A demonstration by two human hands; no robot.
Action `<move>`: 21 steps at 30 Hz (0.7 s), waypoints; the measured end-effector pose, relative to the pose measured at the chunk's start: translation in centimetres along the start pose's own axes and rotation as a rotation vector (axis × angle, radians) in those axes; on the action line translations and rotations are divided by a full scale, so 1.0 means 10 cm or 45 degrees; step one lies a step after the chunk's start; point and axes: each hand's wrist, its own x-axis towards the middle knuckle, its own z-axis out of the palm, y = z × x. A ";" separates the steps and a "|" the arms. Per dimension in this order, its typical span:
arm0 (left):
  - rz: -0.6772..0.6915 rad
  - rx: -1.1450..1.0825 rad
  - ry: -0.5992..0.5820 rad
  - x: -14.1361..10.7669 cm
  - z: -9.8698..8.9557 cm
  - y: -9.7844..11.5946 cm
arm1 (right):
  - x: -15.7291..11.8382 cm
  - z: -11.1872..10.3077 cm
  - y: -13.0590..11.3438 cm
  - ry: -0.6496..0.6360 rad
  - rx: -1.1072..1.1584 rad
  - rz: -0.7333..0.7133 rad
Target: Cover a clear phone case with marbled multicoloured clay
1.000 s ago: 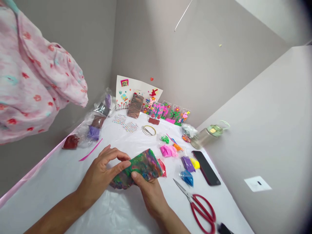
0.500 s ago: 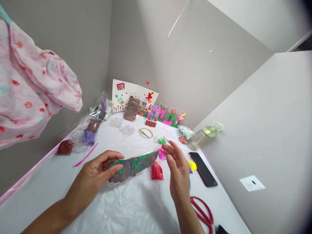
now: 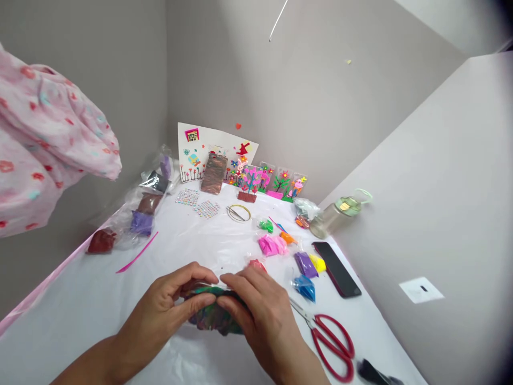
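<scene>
Both hands hold a phone case (image 3: 214,320) with a clear edge, its face covered in marbled green, purple and red clay. My left hand (image 3: 170,307) grips its left part, thumb in front and fingers behind. At its right part, my right hand (image 3: 266,313) is closed with the thumb near the left thumb. The hands hide much of the case. Just behind my right hand is a red clay packet (image 3: 256,264), partly covered. Red-handled scissors (image 3: 334,342) lie to the right of that hand.
Pink clay (image 3: 272,245), purple clay (image 3: 305,265) and blue clay (image 3: 305,289) packets lie right of centre. A black phone (image 3: 339,270) and a bottle (image 3: 334,216) are farther right. At the back stand a brown marbled case (image 3: 214,174) and decorated panels; bagged clay (image 3: 141,222) lies left.
My right hand has come left and down from beside the case and now grips its right part. The case has been lowered and its face tilted. The view has shifted slightly.
</scene>
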 end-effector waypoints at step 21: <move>0.023 0.305 0.002 0.03 -0.13 0.18 | -0.03 0.08 0.05 0.055 0.069 0.051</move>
